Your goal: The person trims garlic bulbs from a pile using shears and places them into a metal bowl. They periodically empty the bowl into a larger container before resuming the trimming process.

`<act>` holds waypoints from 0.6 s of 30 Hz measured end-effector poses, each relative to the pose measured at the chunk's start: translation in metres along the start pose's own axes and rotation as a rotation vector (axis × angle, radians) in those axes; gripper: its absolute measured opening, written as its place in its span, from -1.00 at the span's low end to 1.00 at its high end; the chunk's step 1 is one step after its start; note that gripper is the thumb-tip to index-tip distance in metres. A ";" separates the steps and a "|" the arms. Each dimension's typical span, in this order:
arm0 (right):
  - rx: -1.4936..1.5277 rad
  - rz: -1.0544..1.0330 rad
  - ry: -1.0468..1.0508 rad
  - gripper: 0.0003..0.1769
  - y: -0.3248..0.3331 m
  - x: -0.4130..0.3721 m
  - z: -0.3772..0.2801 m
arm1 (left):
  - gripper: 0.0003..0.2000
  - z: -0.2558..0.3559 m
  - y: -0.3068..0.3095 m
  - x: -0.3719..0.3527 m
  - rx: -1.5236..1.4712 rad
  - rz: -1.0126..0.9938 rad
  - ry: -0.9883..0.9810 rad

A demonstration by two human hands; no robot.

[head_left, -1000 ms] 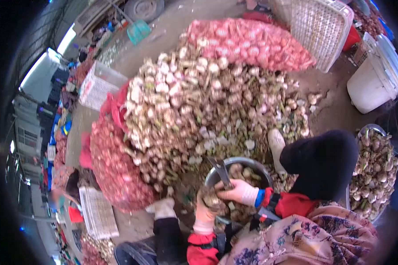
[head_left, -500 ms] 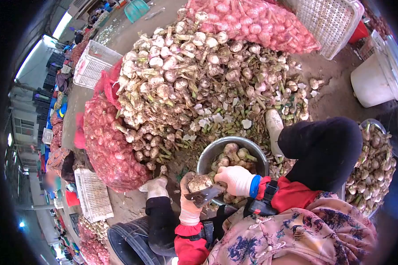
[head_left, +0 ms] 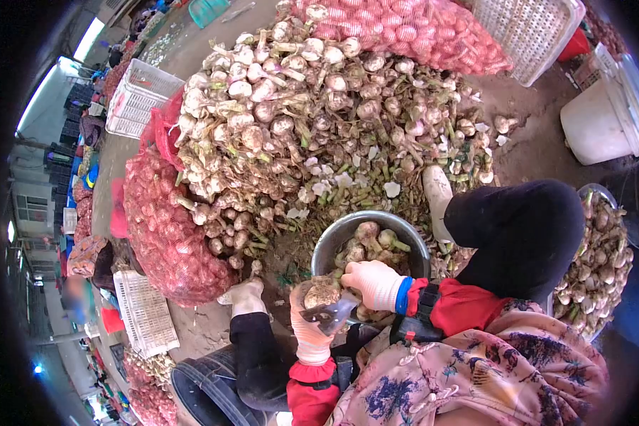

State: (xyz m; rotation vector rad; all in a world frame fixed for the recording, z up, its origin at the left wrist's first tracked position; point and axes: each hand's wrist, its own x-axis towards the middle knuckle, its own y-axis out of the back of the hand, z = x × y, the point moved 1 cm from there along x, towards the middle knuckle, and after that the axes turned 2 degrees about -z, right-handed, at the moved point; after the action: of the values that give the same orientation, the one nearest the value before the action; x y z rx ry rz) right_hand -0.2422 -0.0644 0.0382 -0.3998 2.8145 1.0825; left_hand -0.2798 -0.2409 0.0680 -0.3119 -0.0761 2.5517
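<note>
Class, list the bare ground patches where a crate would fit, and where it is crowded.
Bare dirt lies between the loose garlic pile and the white bucket; a smaller patch lies beside the left shoe, below the red mesh sack. Crowded: around the metal bowl, at the left hand holding a garlic bulb and the right hand.

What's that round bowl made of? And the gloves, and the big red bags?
The bowl looks like metal, likely steel: grey, shiny rim. The gloves on the left hand, holding a garlic bulb, and the right hand, holding a blade, look like white knitted fabric, one with a blue cuff. The red sack seems plastic netting; bulbs show through.
</note>
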 end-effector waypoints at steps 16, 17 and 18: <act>0.382 0.469 -0.254 -0.76 0.007 0.006 0.054 | -0.47 0.010 -0.003 0.000 -0.232 0.409 -0.073; 0.459 0.536 -0.184 -0.82 0.002 0.002 0.045 | -0.49 0.003 0.005 0.002 -0.105 0.433 -0.123; 0.488 0.578 -0.068 -0.83 0.000 -0.002 0.036 | -0.50 0.018 0.002 0.003 -0.525 0.182 -0.134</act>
State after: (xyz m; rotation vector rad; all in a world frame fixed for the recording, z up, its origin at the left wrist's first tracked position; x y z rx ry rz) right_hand -0.2406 -0.0399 0.0113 0.5078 3.0583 0.4009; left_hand -0.2880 -0.2405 0.0846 -0.3560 -0.8085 2.6945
